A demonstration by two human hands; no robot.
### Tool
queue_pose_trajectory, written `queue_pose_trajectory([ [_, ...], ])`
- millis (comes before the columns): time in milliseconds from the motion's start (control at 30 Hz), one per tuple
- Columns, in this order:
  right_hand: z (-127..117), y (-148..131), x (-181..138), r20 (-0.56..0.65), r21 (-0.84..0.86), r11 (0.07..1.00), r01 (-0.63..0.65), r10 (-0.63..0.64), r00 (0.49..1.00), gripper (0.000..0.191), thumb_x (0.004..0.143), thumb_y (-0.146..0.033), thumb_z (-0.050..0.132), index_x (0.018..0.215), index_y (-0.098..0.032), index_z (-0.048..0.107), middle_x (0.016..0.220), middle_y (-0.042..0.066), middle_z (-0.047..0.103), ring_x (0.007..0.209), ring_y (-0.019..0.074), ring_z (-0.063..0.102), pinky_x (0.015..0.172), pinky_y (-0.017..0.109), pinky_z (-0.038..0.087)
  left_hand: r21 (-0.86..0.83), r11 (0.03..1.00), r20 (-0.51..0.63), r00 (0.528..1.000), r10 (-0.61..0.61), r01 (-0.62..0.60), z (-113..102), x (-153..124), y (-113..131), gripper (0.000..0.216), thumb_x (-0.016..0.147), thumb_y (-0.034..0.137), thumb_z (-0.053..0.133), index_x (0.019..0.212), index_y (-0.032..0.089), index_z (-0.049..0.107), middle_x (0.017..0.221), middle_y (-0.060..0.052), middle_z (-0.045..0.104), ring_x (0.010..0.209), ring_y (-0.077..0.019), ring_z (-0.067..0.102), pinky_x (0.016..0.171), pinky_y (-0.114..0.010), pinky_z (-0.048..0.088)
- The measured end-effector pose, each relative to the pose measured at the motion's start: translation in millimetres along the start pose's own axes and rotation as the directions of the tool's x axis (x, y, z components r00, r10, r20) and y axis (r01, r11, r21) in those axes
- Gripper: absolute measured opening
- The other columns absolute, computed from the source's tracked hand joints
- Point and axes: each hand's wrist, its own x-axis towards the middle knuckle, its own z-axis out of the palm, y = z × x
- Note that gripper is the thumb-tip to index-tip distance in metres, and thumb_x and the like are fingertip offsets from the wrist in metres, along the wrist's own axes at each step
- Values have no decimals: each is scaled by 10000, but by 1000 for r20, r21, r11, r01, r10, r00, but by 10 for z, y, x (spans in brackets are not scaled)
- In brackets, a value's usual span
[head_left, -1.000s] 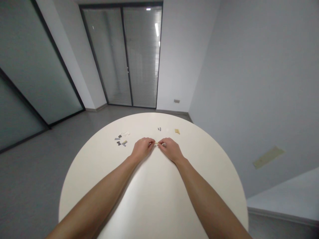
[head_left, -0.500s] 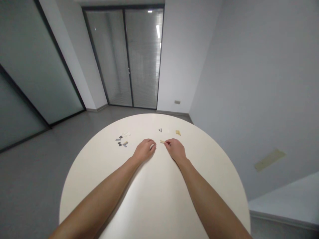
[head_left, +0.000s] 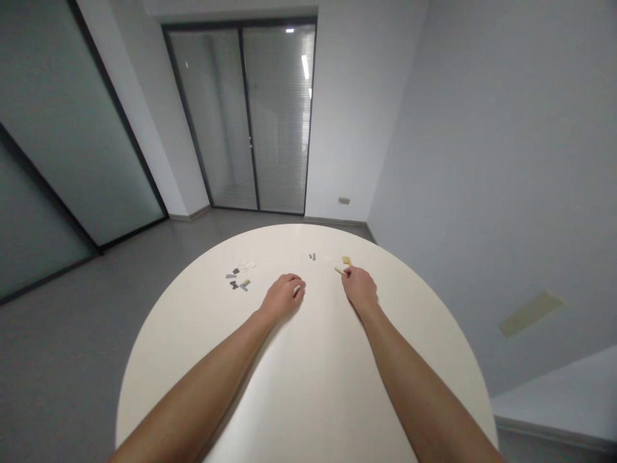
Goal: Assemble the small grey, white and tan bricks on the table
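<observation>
My left hand [head_left: 283,296] rests on the round white table [head_left: 308,399] with its fingers curled around a small pale piece that I can barely see. My right hand [head_left: 360,285] is pinched on a small tan piece [head_left: 339,271] that sticks out to the left of its fingertips. Just beyond that hand lies a tan flat piece [head_left: 346,260] on the table. A tiny grey piece [head_left: 312,256] lies farther back between the hands.
A cluster of several small grey, white and tan pieces [head_left: 240,278] lies on the table to the left of my left hand. Beyond the table are a grey floor, glass doors with blinds [head_left: 250,122] and a white wall on the right.
My hands were together in the middle, then parted. My right hand has carried the small tan piece rightward and away, close to the tan flat piece. My left hand stayed almost in place.
</observation>
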Motion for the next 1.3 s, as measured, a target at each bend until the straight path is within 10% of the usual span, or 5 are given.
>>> queue_pose_trajectory([
  [1300,32,92,432,-45,-52,968,-245,242,969,276,930,-373,548,1032,-257,776,973,123,761,930,265,711,782,344,526,7,1000,-15,1000,-3,4,29,2,9,248,931,241,520,1059,212,730,1169,-75,681,1120,-242,589,1022,-393,471],
])
